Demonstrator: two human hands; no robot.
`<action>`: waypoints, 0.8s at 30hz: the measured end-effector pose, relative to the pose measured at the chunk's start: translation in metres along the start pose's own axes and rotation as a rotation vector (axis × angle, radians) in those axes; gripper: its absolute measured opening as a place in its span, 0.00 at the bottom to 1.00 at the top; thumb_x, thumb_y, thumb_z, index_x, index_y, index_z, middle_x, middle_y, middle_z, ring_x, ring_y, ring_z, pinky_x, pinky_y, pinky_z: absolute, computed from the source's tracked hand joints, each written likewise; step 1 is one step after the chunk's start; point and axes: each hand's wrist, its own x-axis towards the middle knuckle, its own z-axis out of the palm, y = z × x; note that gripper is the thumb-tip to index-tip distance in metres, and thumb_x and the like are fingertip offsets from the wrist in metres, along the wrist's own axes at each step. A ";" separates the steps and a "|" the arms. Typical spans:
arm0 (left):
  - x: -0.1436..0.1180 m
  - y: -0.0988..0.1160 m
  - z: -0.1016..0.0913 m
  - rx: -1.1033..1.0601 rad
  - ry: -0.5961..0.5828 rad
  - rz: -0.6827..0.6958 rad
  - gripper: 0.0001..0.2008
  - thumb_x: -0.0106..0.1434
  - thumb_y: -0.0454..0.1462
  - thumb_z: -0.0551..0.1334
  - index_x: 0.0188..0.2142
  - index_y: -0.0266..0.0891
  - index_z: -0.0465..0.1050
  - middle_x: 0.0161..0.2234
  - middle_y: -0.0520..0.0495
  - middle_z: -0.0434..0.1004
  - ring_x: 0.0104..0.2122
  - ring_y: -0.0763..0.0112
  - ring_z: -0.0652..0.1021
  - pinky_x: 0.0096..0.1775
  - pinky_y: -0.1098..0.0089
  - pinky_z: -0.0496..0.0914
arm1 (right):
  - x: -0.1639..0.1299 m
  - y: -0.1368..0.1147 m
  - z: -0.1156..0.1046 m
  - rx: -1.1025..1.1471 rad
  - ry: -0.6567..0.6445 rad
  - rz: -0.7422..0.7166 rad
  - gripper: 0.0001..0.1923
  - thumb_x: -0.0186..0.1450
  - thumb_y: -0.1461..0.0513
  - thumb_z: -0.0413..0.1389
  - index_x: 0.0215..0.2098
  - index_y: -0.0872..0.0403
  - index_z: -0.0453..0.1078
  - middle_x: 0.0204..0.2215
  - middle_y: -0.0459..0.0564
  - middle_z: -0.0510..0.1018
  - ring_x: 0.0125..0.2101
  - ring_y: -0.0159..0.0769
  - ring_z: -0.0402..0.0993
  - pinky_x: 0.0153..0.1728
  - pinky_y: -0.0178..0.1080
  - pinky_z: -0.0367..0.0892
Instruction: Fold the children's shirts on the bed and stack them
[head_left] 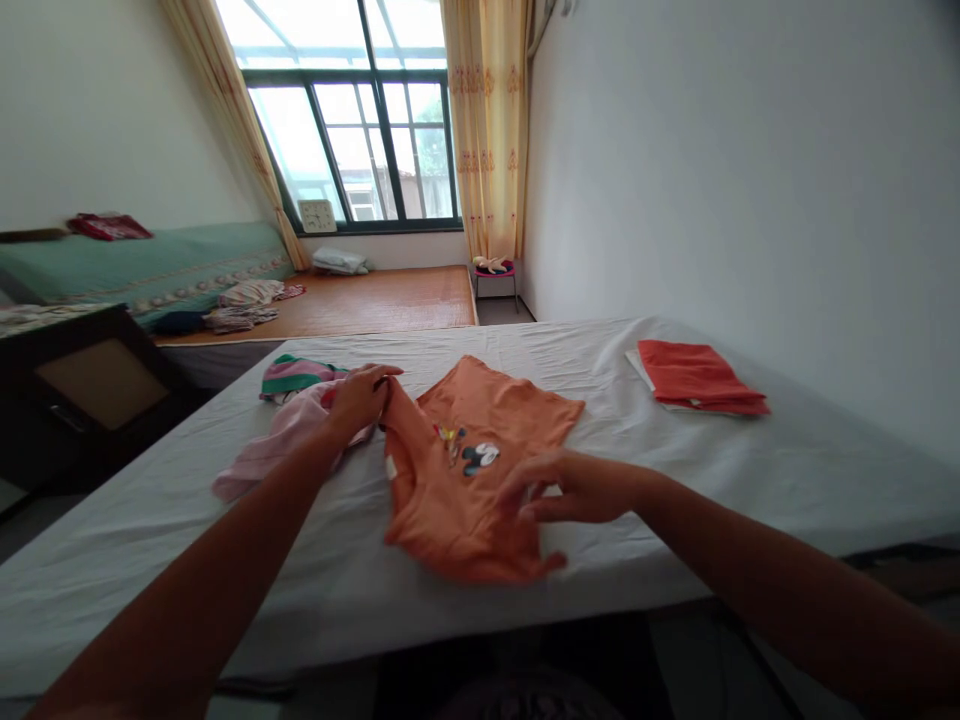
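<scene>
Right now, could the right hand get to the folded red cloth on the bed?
Probably yes. The right hand rests on the orange shirt, and only bare white sheet lies between it and the folded red cloth. Nothing blocks the way, though it looks like a stretch.

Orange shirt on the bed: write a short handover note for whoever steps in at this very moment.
Left hand: pinching the left edge of the orange shirt.
Right hand: fingers on the shirt's right side, near the cartoon print.
Shirt lies spread on the white bed sheet, rumpled, not folded.
Pink garment and striped garment lie in a loose heap under and beyond the left hand.
Done: a folded red stack sits at far right.
Left: the orange shirt and the loose heap are unfolded.
</scene>
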 end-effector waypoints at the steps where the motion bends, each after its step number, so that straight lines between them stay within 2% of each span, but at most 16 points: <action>1: -0.004 0.003 -0.002 0.002 -0.014 0.008 0.20 0.58 0.35 0.53 0.47 0.42 0.76 0.45 0.45 0.76 0.49 0.58 0.73 0.56 0.59 0.63 | 0.006 0.003 -0.002 -0.073 0.006 0.011 0.17 0.66 0.53 0.55 0.49 0.51 0.73 0.45 0.50 0.79 0.41 0.35 0.76 0.41 0.35 0.69; 2: -0.012 0.009 -0.005 -0.008 -0.040 0.029 0.20 0.58 0.35 0.54 0.48 0.42 0.75 0.46 0.45 0.75 0.50 0.58 0.72 0.57 0.59 0.62 | 0.010 0.013 -0.007 -0.166 0.048 0.058 0.16 0.67 0.54 0.54 0.49 0.51 0.73 0.45 0.50 0.79 0.41 0.36 0.76 0.41 0.35 0.68; 4: -0.035 0.025 -0.015 -0.067 -0.164 0.115 0.18 0.61 0.37 0.54 0.48 0.42 0.75 0.48 0.44 0.75 0.51 0.59 0.72 0.57 0.60 0.62 | 0.011 0.044 -0.025 -0.395 0.212 0.233 0.15 0.68 0.56 0.51 0.48 0.53 0.74 0.43 0.53 0.80 0.41 0.38 0.75 0.43 0.38 0.67; 7: -0.082 0.056 -0.033 -0.216 -0.596 0.331 0.13 0.66 0.41 0.56 0.45 0.44 0.77 0.47 0.45 0.75 0.49 0.63 0.73 0.54 0.64 0.64 | 0.002 0.097 -0.052 -0.736 0.339 0.541 0.17 0.66 0.56 0.55 0.50 0.54 0.72 0.48 0.58 0.77 0.50 0.48 0.70 0.48 0.44 0.64; 8: -0.097 0.066 -0.037 -0.246 -0.706 0.372 0.12 0.64 0.43 0.59 0.45 0.45 0.77 0.47 0.45 0.75 0.49 0.63 0.73 0.54 0.65 0.64 | -0.002 0.110 -0.057 -0.795 0.366 0.606 0.18 0.65 0.54 0.55 0.50 0.54 0.71 0.49 0.59 0.76 0.52 0.50 0.68 0.48 0.46 0.64; 10: -0.123 0.084 -0.039 -0.256 -0.832 0.407 0.17 0.60 0.45 0.65 0.49 0.48 0.74 0.50 0.47 0.73 0.50 0.62 0.72 0.54 0.65 0.65 | -0.007 0.127 -0.063 -0.839 0.406 0.638 0.20 0.64 0.53 0.55 0.50 0.55 0.71 0.50 0.60 0.75 0.53 0.50 0.67 0.49 0.46 0.63; 13: -0.144 0.101 -0.032 -0.203 -0.860 0.436 0.27 0.54 0.45 0.69 0.53 0.50 0.69 0.53 0.46 0.69 0.52 0.59 0.70 0.53 0.63 0.64 | -0.007 0.131 -0.068 -0.749 0.407 0.589 0.16 0.62 0.59 0.56 0.47 0.56 0.72 0.45 0.58 0.78 0.45 0.43 0.72 0.45 0.38 0.64; 14: -0.147 0.104 -0.028 -0.183 -0.859 0.449 0.25 0.54 0.44 0.69 0.52 0.49 0.70 0.51 0.46 0.70 0.50 0.59 0.71 0.52 0.63 0.65 | -0.006 0.129 -0.070 -0.697 0.403 0.594 0.13 0.61 0.61 0.56 0.44 0.56 0.73 0.41 0.56 0.79 0.40 0.40 0.74 0.41 0.36 0.65; 17: -0.144 0.105 -0.021 -0.131 -0.854 0.487 0.06 0.62 0.38 0.61 0.40 0.45 0.74 0.40 0.47 0.74 0.40 0.66 0.74 0.42 0.69 0.67 | -0.008 0.122 -0.078 -0.513 0.347 0.639 0.06 0.58 0.60 0.58 0.29 0.56 0.72 0.26 0.48 0.77 0.27 0.33 0.70 0.28 0.32 0.62; 19: -0.139 0.103 -0.021 -0.106 -0.853 0.498 0.07 0.64 0.35 0.57 0.32 0.42 0.73 0.34 0.48 0.73 0.35 0.69 0.74 0.37 0.71 0.66 | -0.016 0.116 -0.085 -0.311 0.299 0.608 0.11 0.57 0.57 0.59 0.23 0.56 0.68 0.19 0.44 0.71 0.22 0.29 0.64 0.23 0.31 0.59; 21: -0.135 0.103 -0.025 -0.104 -0.850 0.488 0.08 0.64 0.34 0.56 0.32 0.43 0.73 0.35 0.49 0.74 0.35 0.69 0.74 0.36 0.71 0.65 | -0.028 0.109 -0.092 -0.049 0.333 0.552 0.14 0.57 0.53 0.60 0.25 0.56 0.68 0.20 0.42 0.69 0.21 0.27 0.63 0.22 0.30 0.61; 23: -0.135 0.107 -0.029 -0.130 -0.857 0.484 0.06 0.63 0.36 0.58 0.39 0.45 0.74 0.40 0.49 0.74 0.39 0.68 0.75 0.40 0.71 0.66 | -0.041 0.099 -0.099 0.197 0.462 0.517 0.14 0.57 0.53 0.62 0.31 0.55 0.70 0.24 0.44 0.71 0.24 0.28 0.67 0.24 0.30 0.68; 24: -0.137 0.111 -0.030 -0.141 -0.855 0.491 0.09 0.63 0.38 0.60 0.43 0.46 0.73 0.44 0.48 0.74 0.42 0.66 0.74 0.43 0.70 0.66 | -0.046 0.094 -0.102 0.299 0.539 0.505 0.14 0.57 0.53 0.63 0.34 0.55 0.70 0.27 0.44 0.72 0.26 0.29 0.69 0.25 0.31 0.70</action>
